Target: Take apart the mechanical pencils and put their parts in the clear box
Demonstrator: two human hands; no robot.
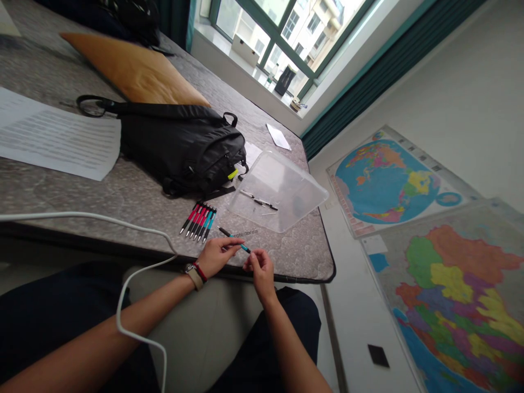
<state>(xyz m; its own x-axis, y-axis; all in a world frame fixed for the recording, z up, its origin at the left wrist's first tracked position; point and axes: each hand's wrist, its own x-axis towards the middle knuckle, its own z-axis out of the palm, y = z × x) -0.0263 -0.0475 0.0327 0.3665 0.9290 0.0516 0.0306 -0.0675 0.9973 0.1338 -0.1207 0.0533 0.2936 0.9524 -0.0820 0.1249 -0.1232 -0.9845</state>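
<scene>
A teal and black pen (244, 248) is pinched in the fingers of my left hand (216, 256), above the mattress's front edge. My right hand (262, 271) has its thumb and fingers closed at the lower right end of the same pen; the fingers cover that tip. Left of my hands, several pens (198, 221) lie side by side in a slanted row, black with red or pink barrels and a few teal ones. Beyond the hands sits a clear plastic tray (292, 188) with a black pen (268, 206) and slender parts in it.
Behind the pens lies a black backpack (180, 144) on the grey mattress (143, 196). Printed paper (57, 134) and a brown envelope (139, 71) are farther left. A white cable (118, 305) hangs across my left forearm. Wall maps (450, 289) are at right.
</scene>
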